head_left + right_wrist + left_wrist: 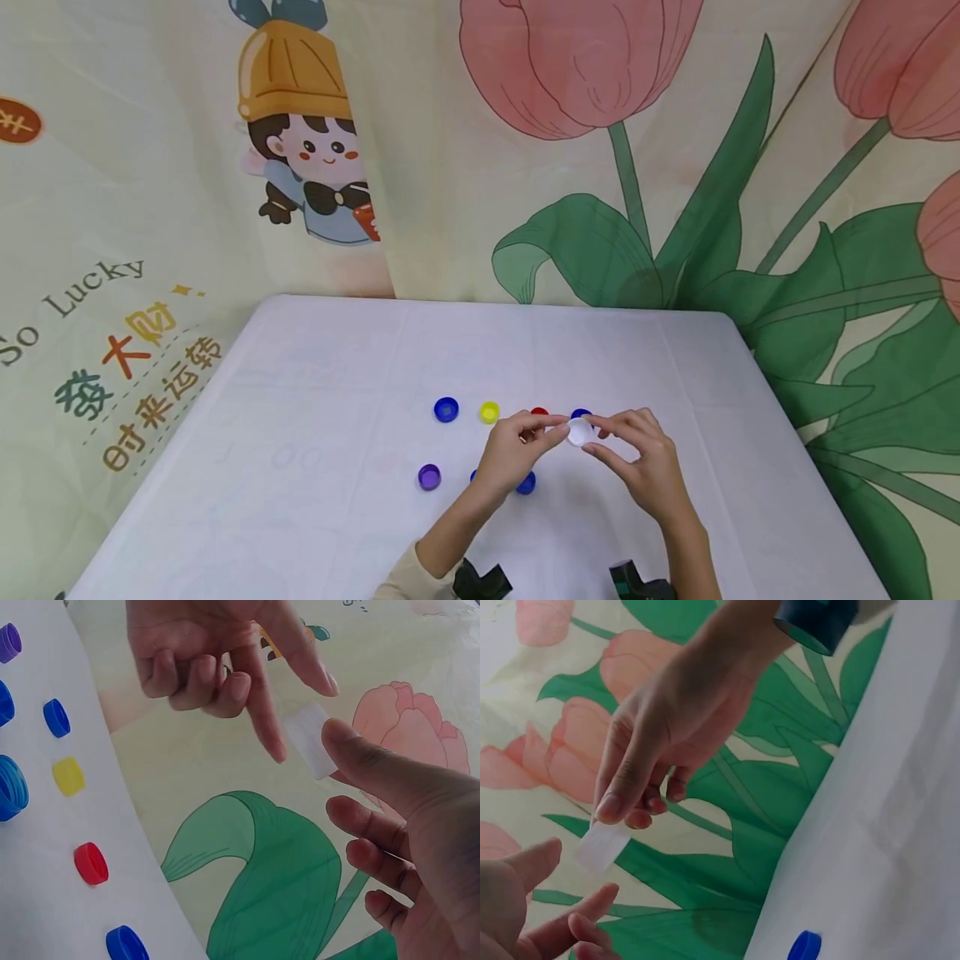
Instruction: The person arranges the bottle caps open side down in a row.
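A white bottle cap [580, 432] is held up over the table, pinched between the thumb and index finger of my right hand [637, 454]. In the right wrist view the white cap [310, 740] sits tilted at the tip of the thumb, the other fingers loosely bent. My left hand [517, 450] reaches toward the cap from the other side. Its thumb and index finger are stretched out straight and spread on either side of the cap, with a gap showing in the left wrist view; its remaining fingers are bent.
On the white table [322, 367] lie several bottle caps: a blue cap [446, 409], a yellow cap [489, 412], a red cap [91, 862], another blue cap [127, 943] and a purple cap [429, 477]. More blue caps lie partly behind my left arm. A printed cloth hangs behind.
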A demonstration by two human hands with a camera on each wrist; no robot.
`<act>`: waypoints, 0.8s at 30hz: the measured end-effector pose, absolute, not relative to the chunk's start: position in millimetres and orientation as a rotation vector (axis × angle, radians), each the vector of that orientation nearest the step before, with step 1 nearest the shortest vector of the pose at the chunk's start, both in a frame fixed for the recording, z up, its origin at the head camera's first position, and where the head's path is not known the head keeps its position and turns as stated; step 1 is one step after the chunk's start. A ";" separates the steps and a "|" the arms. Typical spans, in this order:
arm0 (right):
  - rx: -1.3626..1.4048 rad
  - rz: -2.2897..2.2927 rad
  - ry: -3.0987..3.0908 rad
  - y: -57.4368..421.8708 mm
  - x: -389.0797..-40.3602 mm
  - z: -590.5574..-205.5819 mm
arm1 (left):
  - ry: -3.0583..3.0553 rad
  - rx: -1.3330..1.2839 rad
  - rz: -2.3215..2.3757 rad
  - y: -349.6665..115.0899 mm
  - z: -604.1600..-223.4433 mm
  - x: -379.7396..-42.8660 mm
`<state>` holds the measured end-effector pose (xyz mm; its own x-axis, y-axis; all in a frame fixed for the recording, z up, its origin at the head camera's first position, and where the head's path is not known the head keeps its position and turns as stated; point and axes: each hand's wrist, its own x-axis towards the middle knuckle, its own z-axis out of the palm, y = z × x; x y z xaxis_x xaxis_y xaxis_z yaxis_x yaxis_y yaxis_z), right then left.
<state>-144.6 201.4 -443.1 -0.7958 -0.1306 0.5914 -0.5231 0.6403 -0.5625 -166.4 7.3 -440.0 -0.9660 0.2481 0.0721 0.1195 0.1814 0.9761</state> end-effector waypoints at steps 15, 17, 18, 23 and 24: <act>0.496 1.063 -2.384 200.1 -144.6 -450.5 | 2.029 0.096 1.888 9.7 -446.7 -171.8; 0.490 1.066 -2.389 199.9 -144.3 -450.7 | 2.032 0.096 1.894 9.9 -446.0 -171.4; 0.487 1.066 -2.391 199.8 -144.0 -450.7 | 2.034 0.097 1.897 9.9 -445.6 -171.0; 0.484 1.055 -2.414 199.4 -143.7 -450.7 | 2.057 0.140 1.916 9.3 -442.0 -168.8; 0.485 1.054 -2.425 199.6 -143.8 -450.9 | 2.066 0.153 1.919 9.4 -442.8 -169.1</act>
